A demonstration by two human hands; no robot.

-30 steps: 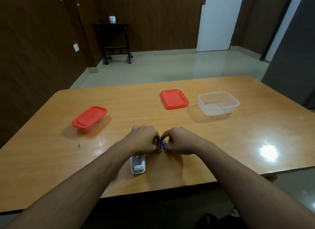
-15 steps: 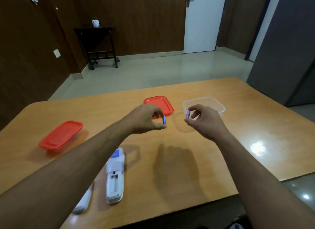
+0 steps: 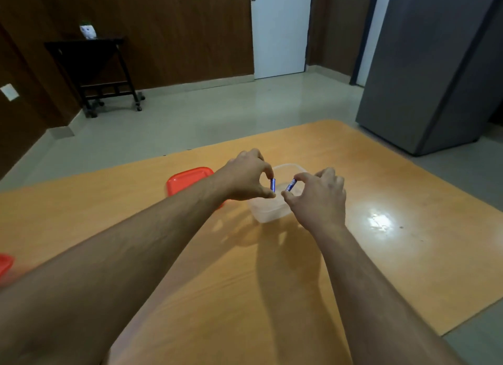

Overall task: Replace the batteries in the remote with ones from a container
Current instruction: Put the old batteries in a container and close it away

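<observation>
Two blue batteries above clear container [image 3: 268, 212]: left battery [image 3: 272, 185] pinched by left hand [image 3: 246, 178], right battery [image 3: 290, 185] by right hand [image 3: 317, 198].

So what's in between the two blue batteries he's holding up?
Nothing but air. In the head view, the left battery and right battery hang apart above the open clear container.

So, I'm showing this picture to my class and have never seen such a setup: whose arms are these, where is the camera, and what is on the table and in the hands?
There is no machine here. A person wears a camera on the head, so you look down along their own two bare arms. The left hand pinches one small blue battery; the right hand pinches another blue battery. Both are held above an open clear plastic container on the wooden table. Beside it lies a red lid. The remote is out of view.
</observation>
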